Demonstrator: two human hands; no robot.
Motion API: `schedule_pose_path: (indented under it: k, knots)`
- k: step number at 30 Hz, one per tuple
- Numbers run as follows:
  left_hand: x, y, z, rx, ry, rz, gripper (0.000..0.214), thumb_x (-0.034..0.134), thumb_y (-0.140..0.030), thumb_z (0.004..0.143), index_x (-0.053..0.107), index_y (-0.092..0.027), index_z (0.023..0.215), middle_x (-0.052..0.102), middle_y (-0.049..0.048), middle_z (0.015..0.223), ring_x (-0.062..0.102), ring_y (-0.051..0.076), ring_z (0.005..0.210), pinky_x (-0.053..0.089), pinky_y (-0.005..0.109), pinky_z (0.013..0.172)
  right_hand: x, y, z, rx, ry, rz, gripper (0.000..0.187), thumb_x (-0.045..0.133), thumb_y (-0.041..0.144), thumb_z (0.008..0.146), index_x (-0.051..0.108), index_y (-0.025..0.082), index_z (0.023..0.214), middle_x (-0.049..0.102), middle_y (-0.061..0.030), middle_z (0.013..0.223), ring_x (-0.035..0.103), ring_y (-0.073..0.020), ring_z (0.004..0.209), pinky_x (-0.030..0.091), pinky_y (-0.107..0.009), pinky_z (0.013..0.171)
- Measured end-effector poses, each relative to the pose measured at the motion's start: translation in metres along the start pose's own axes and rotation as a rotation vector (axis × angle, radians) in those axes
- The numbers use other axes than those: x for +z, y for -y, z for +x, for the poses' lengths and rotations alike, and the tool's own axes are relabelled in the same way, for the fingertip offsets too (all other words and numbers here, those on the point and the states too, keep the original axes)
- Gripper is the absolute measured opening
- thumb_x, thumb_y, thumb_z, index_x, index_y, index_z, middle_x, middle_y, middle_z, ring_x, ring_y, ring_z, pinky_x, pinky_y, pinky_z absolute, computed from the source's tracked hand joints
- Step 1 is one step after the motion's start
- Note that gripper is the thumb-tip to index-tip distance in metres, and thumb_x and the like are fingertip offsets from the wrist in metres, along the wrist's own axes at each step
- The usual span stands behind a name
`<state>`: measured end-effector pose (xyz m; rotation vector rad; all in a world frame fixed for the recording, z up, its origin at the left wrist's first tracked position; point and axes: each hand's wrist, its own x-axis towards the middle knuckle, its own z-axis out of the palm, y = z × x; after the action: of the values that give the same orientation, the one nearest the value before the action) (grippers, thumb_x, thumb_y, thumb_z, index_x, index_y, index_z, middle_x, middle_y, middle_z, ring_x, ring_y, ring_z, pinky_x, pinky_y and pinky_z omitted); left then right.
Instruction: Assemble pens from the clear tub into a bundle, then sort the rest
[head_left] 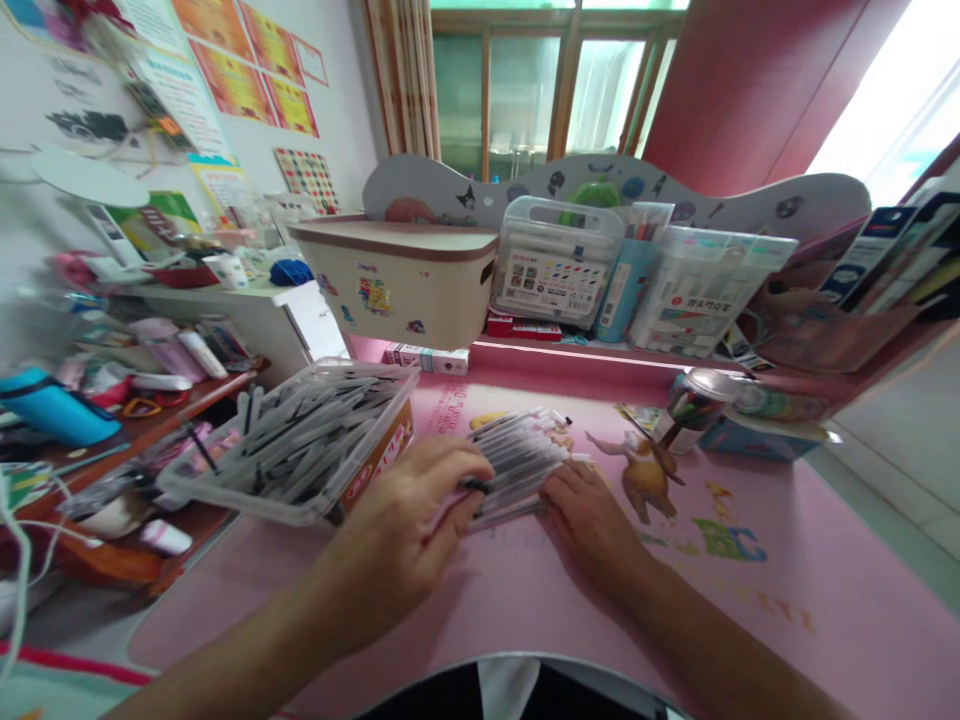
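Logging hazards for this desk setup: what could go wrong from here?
1. The loose sticks on the pink table lie side by side with no visible band; without the right hand against them, they might roll or fan out.
2. The open tub is heaped with similar sticks, some poking above its rim; a knock from the nearby left hand could spill some.

Pink desk [487,600], printed top. Directly on it: slim pens [517,455] side by side at centre; filled clear tub [300,515] at left; small white carton [427,358] at back; blue box [757,438] and silver-topped container [709,385] at right, the latter's contents too blurred to identify.
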<state>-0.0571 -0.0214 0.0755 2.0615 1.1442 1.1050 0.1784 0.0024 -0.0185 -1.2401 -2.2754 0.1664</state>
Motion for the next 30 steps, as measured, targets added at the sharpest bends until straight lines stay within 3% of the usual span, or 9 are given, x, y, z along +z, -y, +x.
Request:
schedule_pose_path:
  k: [3, 6, 12, 15, 17, 19, 23, 26, 30]
  knots:
    - [0.035, 0.008, -0.001, -0.092, 0.192, -0.087, 0.021, 0.068, -0.014, 0.076, 0.074, -0.025, 0.094, 0.068, 0.0091, 0.099, 0.058, 0.030, 0.102, 0.034, 0.040, 0.104, -0.007, -0.002, -0.002, 0.037, -0.038, 0.198, 0.016, 0.051, 0.006, 0.084, 0.057, 0.020, 0.083, 0.060, -0.0048, 0.088, 0.051, -0.0216, 0.088, 0.043, -0.037, 0.080]
    - [0.059, 0.022, 0.001, -0.115, 0.198, -0.096, 0.028, 0.071, -0.011, 0.070, 0.072, -0.024, 0.095, 0.067, 0.0092, 0.095, 0.059, 0.031, 0.096, 0.038, 0.040, 0.098, -0.016, -0.003, -0.003, 0.122, -0.029, 0.475, 0.016, 0.048, 0.008, 0.084, 0.058, 0.021, 0.086, 0.059, -0.0030, 0.088, 0.053, -0.0192, 0.087, 0.043, -0.033, 0.079]
    - [0.070, 0.025, 0.024, -0.188, 0.292, -0.036, 0.014, 0.062, -0.012, 0.075, 0.064, -0.022, 0.065, 0.059, 0.0026, 0.060, 0.055, 0.019, 0.061, 0.039, 0.028, 0.067, -0.018, -0.005, -0.001, 0.443, -0.072, 1.112, 0.018, 0.061, 0.023, 0.083, 0.057, 0.024, 0.100, 0.058, 0.0015, 0.081, 0.053, -0.0144, 0.069, 0.045, -0.027, 0.064]
    - [0.076, 0.021, 0.032, -0.305, 0.436, -0.260, 0.013, 0.055, -0.025, 0.085, 0.061, -0.018, 0.075, 0.063, 0.0019, 0.064, 0.052, 0.014, 0.055, 0.035, 0.023, 0.055, -0.012, -0.008, 0.000, 0.528, -0.096, 1.396, 0.032, 0.064, 0.038, 0.083, 0.054, 0.024, 0.110, 0.060, -0.0022, 0.087, 0.057, -0.0155, 0.069, 0.048, -0.029, 0.062]
    - [0.084, 0.021, 0.033, -0.428, 0.489, -0.434, 0.023, 0.051, -0.038, 0.088, 0.058, -0.016, 0.085, 0.062, 0.0007, 0.062, 0.046, 0.011, 0.046, 0.031, 0.022, 0.047, -0.010, -0.009, -0.001, 0.508, -0.091, 1.323, 0.029, 0.057, 0.039, 0.088, 0.055, 0.022, 0.112, 0.062, -0.0062, 0.095, 0.060, -0.0184, 0.077, 0.051, -0.033, 0.070]
    - [0.092, 0.023, 0.031, -0.498, 0.512, -0.531, 0.032, 0.050, -0.047, 0.088, 0.057, -0.016, 0.089, 0.058, -0.0010, 0.057, 0.043, 0.010, 0.040, 0.028, 0.021, 0.043, -0.012, -0.009, -0.003, 0.411, -0.171, 1.030, 0.033, 0.052, 0.031, 0.089, 0.053, 0.024, 0.122, 0.061, -0.0101, 0.114, 0.061, -0.0229, 0.096, 0.050, -0.041, 0.086]
    - [0.097, 0.028, 0.027, -0.525, 0.509, -0.508, 0.036, 0.056, -0.051, 0.083, 0.057, -0.016, 0.078, 0.053, -0.0026, 0.049, 0.045, 0.011, 0.039, 0.029, 0.021, 0.041, -0.019, -0.007, -0.005, 0.005, -0.227, 0.327, 0.058, 0.050, 0.011, 0.080, 0.046, 0.023, 0.137, 0.047, -0.0116, 0.143, 0.040, -0.0286, 0.133, 0.027, -0.053, 0.114]
    - [0.089, 0.035, 0.030, -0.540, 0.507, -0.573, 0.042, 0.057, -0.055, 0.082, 0.062, -0.013, 0.077, 0.058, 0.0009, 0.051, 0.042, 0.009, 0.039, 0.026, 0.021, 0.041, -0.017, -0.007, -0.005, -0.122, -0.082, 0.197, 0.040, 0.044, 0.006, 0.084, 0.060, 0.020, 0.118, 0.063, -0.0112, 0.117, 0.053, -0.0259, 0.114, 0.037, -0.049, 0.105]
    - [0.076, 0.045, 0.035, -0.565, 0.318, -0.760, 0.042, 0.049, -0.051, 0.086, 0.064, -0.012, 0.083, 0.062, 0.0037, 0.057, 0.035, 0.007, 0.040, 0.023, 0.020, 0.041, -0.017, -0.003, -0.004, 0.086, -0.006, 0.338, 0.022, 0.044, 0.012, 0.089, 0.063, 0.020, 0.097, 0.066, -0.0077, 0.097, 0.058, -0.0215, 0.092, 0.047, -0.036, 0.085]
